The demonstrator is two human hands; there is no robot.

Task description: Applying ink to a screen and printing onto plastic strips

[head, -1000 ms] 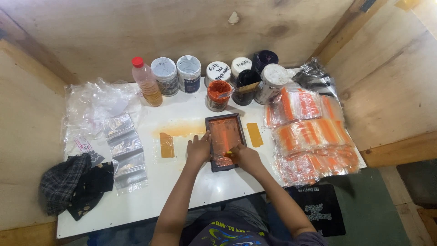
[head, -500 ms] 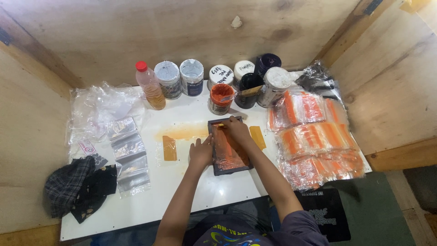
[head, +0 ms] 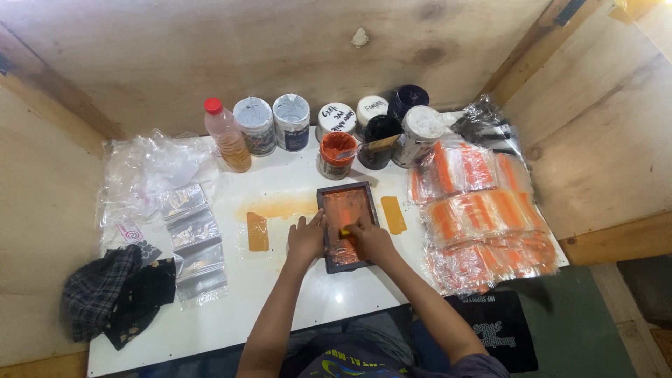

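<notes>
Beyond the left hand, further out to its left, a dark checked cloth and clear plastic bags lie on the white counter. The left hand rests flat, fingers spread, against the left edge of a small dark-framed printing screen smeared with orange ink. The right hand sits on the mesh just beside it, closed on what looks like a small yellow squeegee, mostly hidden under the fingers. The frame looks stiff and light, likely to slide on the smooth counter; its rigid rim is the place to hold, since the mesh is wet and probably delicate. Beyond both hands stand ink pots and a bottle; right of the right hand lie printed orange packets. What lies beneath the screen cannot be seen.
</notes>
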